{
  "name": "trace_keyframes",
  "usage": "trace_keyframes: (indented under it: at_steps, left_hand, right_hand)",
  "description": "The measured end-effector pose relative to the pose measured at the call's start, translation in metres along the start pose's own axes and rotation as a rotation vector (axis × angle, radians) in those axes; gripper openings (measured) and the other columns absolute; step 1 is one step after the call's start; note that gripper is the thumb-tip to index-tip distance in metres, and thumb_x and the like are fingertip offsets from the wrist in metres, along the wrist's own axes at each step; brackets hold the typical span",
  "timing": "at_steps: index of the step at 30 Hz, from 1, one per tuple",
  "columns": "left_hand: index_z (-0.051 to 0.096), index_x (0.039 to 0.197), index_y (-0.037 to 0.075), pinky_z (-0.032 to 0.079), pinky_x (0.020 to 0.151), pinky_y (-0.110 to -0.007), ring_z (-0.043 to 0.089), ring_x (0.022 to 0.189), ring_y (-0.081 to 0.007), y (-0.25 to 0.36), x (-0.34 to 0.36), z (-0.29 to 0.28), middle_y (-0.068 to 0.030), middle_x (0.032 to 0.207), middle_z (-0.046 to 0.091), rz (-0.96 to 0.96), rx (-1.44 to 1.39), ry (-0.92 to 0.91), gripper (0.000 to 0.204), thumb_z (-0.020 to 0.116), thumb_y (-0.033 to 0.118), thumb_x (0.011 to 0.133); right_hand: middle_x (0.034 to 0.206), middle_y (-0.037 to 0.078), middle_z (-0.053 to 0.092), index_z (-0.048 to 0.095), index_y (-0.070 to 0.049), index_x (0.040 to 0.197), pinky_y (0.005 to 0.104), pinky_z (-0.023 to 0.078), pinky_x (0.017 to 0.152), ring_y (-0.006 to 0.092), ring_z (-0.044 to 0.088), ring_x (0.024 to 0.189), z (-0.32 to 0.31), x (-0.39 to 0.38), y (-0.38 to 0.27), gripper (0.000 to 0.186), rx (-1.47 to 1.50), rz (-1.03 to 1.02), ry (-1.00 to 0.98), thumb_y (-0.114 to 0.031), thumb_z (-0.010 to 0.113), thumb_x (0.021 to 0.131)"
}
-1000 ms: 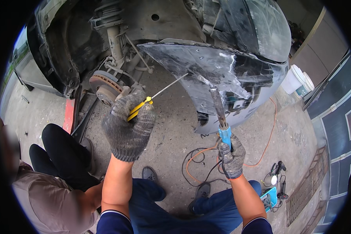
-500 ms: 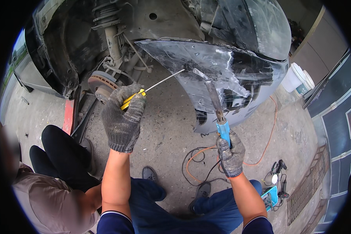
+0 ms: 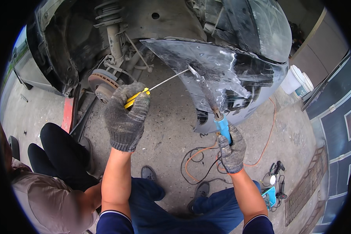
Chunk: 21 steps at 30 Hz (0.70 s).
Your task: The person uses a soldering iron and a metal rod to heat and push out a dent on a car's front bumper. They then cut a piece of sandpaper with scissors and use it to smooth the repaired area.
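My left hand [image 3: 126, 117], in a grey knit glove, is closed around a yellow-handled tool [image 3: 138, 95] with a long thin metal rod. My right hand [image 3: 232, 152], also gloved, grips a blue-handled iron [image 3: 222, 126] with a long metal shaft and bent flat tip. The rod's end meets or nearly meets the iron's tip against a scuffed grey-and-black body panel [image 3: 241, 82], which has pale, rough streaks. Left of the panel are a rusty brake disc [image 3: 101, 84] and a strut with coil spring [image 3: 115, 43] inside the open wheel well.
Another person [image 3: 54, 195] crouches at my left beside a red metal bar [image 3: 68, 109]. White buckets [image 3: 292, 80] stand at right near grey doors [image 3: 335, 124]. Orange and black cables [image 3: 195, 165] lie on the concrete floor with corded tools [image 3: 279, 171] and a blue tray [image 3: 269, 197].
My left hand has risen from a second ago, then shifted slightly right. My right hand has lifted a little, and the iron's tip has moved up-left to the rod's end.
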<state>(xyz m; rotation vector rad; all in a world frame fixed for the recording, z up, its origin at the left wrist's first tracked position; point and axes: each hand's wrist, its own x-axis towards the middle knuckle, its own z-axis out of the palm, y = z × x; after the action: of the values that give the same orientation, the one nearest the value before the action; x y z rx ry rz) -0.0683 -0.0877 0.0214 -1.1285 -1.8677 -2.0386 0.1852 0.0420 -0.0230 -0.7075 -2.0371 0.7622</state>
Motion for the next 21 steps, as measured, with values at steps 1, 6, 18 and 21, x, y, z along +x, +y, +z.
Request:
trace_keyframes:
  at_steps: [1,6,18,21]
  left_hand:
    - [0.068,0.098,0.0,0.05,0.078,-0.027,0.063,0.085,-0.0144,0.001,0.0,0.0,-0.0083,0.095,0.067,-0.003,0.0,0.004,0.017,0.071,0.005,0.082]
    - [0.068,0.099,0.001,0.05,0.079,-0.027,0.064,0.087,-0.0151,0.002,0.0,-0.002,-0.0084,0.097,0.067,-0.002,0.005,-0.009,0.018,0.071,0.006,0.082]
    - [0.07,0.102,0.001,0.049,0.081,-0.028,0.064,0.086,-0.0146,0.01,-0.001,-0.004,-0.0085,0.095,0.07,0.108,0.096,-0.003,0.022,0.072,0.008,0.082]
    - [0.07,0.102,0.001,0.049,0.083,-0.029,0.064,0.088,-0.0154,0.014,-0.003,-0.005,-0.0093,0.097,0.07,0.117,0.116,-0.01,0.022,0.072,0.007,0.082]
  right_hand:
    - [0.098,0.011,0.067,0.059,0.0,0.119,0.0313,0.051,0.078,0.0186,0.064,0.084,0.0,0.0,0.0,0.033,-0.002,0.002,0.006,-0.016,0.063,0.09]
    - [0.098,0.012,0.067,0.059,0.0,0.119,0.032,0.052,0.076,0.0187,0.065,0.083,0.0,0.0,0.001,0.033,-0.023,0.014,0.013,-0.016,0.063,0.09]
    - [0.101,0.016,0.065,0.059,-0.003,0.122,0.0348,0.051,0.076,0.0237,0.064,0.084,0.002,0.002,0.012,0.037,-0.179,-0.032,0.066,-0.019,0.064,0.088]
    - [0.101,0.016,0.065,0.059,-0.003,0.122,0.0348,0.051,0.076,0.0236,0.063,0.083,0.002,0.002,0.012,0.038,-0.176,-0.014,0.062,-0.018,0.064,0.088]
